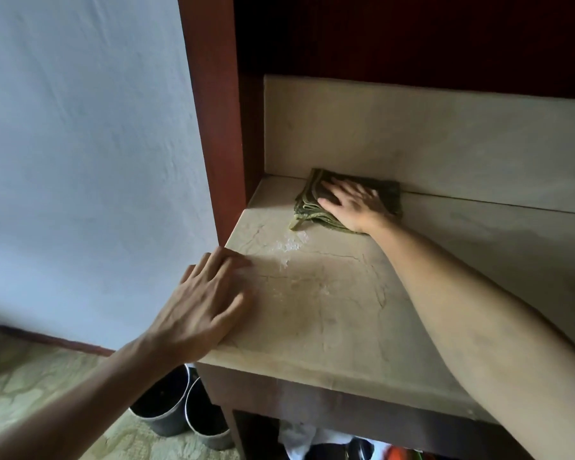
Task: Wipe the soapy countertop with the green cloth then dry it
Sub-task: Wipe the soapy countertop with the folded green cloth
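- Right hand (352,205) flat, fingers spread, pressing down on folded green cloth (312,200), not gripping.
- Green cloth at back-left corner of surface (329,310), touching the backsplash (445,144).
- Left hand (206,303) wide, fingers splayed, palm resting on left edge of surface, holding nothing.
- White soap suds (289,245) just in front of cloth, near left edge.
- Two dark buckets (180,410) on floor below left edge.

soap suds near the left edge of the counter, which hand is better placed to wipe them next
Right. The right hand already presses flat on the folded green cloth at the back of the countertop, just behind the soap suds. The left hand rests bare on the front left corner, holding nothing.
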